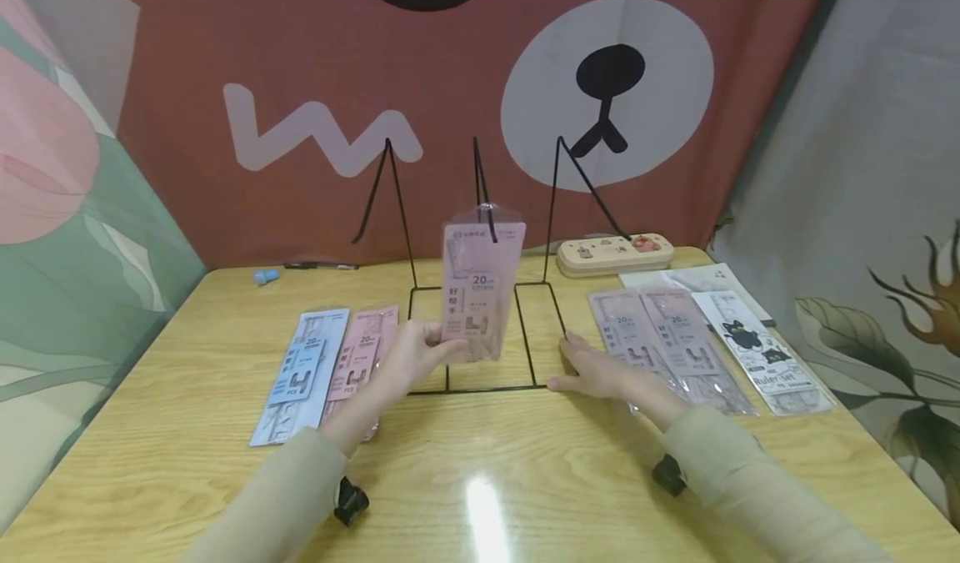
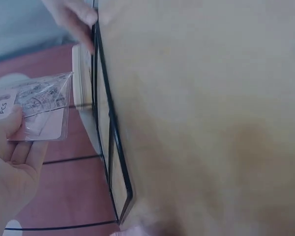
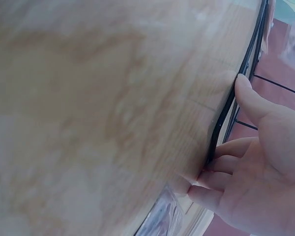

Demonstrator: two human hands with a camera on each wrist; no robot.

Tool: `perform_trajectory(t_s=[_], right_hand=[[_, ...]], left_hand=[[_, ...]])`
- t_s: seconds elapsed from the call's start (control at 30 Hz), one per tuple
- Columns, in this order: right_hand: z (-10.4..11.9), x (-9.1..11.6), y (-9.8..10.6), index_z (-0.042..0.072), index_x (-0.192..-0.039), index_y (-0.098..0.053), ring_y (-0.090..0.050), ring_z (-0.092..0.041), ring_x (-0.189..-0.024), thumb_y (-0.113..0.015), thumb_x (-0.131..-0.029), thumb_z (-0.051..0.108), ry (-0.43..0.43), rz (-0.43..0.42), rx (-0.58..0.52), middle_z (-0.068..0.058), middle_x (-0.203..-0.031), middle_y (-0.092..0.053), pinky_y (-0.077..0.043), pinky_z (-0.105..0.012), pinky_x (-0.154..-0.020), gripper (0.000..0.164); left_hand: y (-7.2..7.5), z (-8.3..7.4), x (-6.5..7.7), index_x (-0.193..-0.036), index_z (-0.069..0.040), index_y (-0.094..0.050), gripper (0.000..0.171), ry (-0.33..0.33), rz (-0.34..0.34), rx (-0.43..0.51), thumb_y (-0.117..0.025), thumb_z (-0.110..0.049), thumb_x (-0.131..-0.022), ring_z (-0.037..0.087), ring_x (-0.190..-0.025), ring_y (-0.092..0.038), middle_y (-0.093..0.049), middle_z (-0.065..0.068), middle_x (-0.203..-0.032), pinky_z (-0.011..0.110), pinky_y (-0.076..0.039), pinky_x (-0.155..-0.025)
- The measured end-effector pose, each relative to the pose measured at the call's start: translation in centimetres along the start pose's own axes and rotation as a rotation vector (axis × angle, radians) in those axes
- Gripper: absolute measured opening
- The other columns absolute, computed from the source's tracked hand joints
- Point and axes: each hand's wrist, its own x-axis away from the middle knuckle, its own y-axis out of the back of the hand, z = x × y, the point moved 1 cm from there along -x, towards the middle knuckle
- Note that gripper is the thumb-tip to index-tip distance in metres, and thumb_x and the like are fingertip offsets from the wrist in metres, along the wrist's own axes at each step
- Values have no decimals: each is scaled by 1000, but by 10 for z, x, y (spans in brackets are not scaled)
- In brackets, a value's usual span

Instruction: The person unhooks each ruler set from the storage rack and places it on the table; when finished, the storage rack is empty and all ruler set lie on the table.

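A pink ruler set packet (image 1: 483,288) in a clear sleeve hangs at the middle hook of a black wire display rack (image 1: 487,389). My left hand (image 1: 411,351) pinches its lower left edge; in the left wrist view, the thumb (image 2: 11,120) lies on the front of the sleeve, with fingers behind. At the front right corner of the rack's base, my right hand (image 1: 600,369) holds the wire frame. The right wrist view shows that thumb (image 3: 246,91) against the front bar and the other fingers round the corner. The rack's left and right hooks carry nothing.
Blue (image 1: 302,375) and pink packets (image 1: 362,354) lie on the left. On the right lie two pinkish packets (image 1: 626,329) (image 1: 690,334) and a white cat-print ruler set (image 1: 757,350). Behind are a pencil case (image 1: 615,254), a pen (image 1: 321,266) and a small blue item (image 1: 266,277).
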Motion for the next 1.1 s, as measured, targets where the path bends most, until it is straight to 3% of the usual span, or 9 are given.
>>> perform_trajectory(t_s=[0.17, 0.33, 0.4, 0.53, 0.7, 0.83, 0.97, 1.1], right_hand=[[0, 0, 0, -15, -142, -20, -9, -47, -141, -56, -92, 44, 18, -5, -8, -35, -151, -7, -12, -54, -117, 86], [-2, 1, 0, -16, -143, -19, -9, -47, -141, -55, -92, 43, 22, -9, -10, -35, -151, -7, -12, -55, -116, 86], [-2, 1, 0, -16, -143, -19, -9, -47, -141, -55, -92, 44, 23, -10, -9, -35, -151, -6, -12, -55, -116, 86], [-1, 1, -1, -16, -142, -19, -10, -48, -141, -56, -92, 44, 30, -9, -13, -36, -150, -7, -12, -56, -116, 87], [-1, 1, -1, -16, -143, -18, -8, -47, -141, -55, -92, 44, 25, -1, -19, -35, -150, -6, -11, -55, -116, 86], [-1, 1, 0, -15, -143, -18, -8, -47, -141, -55, -92, 45, 25, 2, -17, -35, -151, -6, -10, -55, -117, 87], [0, 1, 1, -15, -143, -17, -7, -46, -142, -54, -92, 45, 19, 11, -18, -34, -151, -5, -9, -54, -117, 87], [0, 1, 1, -15, -143, -16, -6, -46, -142, -54, -92, 45, 15, 17, -19, -34, -151, -4, -9, -54, -117, 88]], left_hand=[[0, -5, 30, -105, -2, -70, 22, 9, 37, 15, -65, -11, -87, 23, -85, -71, -72, 15, -101, 32, -59, -74], [5, -14, 52, -105, 2, -69, 21, -76, 47, -7, -64, -6, -86, 26, -87, -71, -71, 18, -102, 22, -57, -75], [9, -17, 60, -103, 3, -69, 20, -103, 49, -15, -65, -6, -85, 22, -85, -72, -71, 18, -99, 22, -57, -73], [27, -16, 85, -102, 2, -69, 23, -81, 76, 24, -69, -10, -83, 12, -78, -71, -72, 17, -96, 25, -58, -68], [69, -3, 124, -106, 8, -64, 28, -39, 39, 1, -68, -8, -83, 5, -78, -70, -72, 17, -92, 26, -59, -67], [114, 15, 152, -104, 4, -66, 21, 8, -81, -55, -66, 2, -83, 1, -79, -69, -75, -4, -90, 22, -58, -67], [164, 33, 173, -105, -14, -70, 22, 140, -232, -148, -62, -2, -88, -3, -76, -68, -69, -27, -89, 16, -55, -64], [205, 47, 184, -111, -16, -65, 19, 311, -253, -253, -57, -16, -94, -8, -74, -63, -67, -29, -87, 10, -49, -59]])
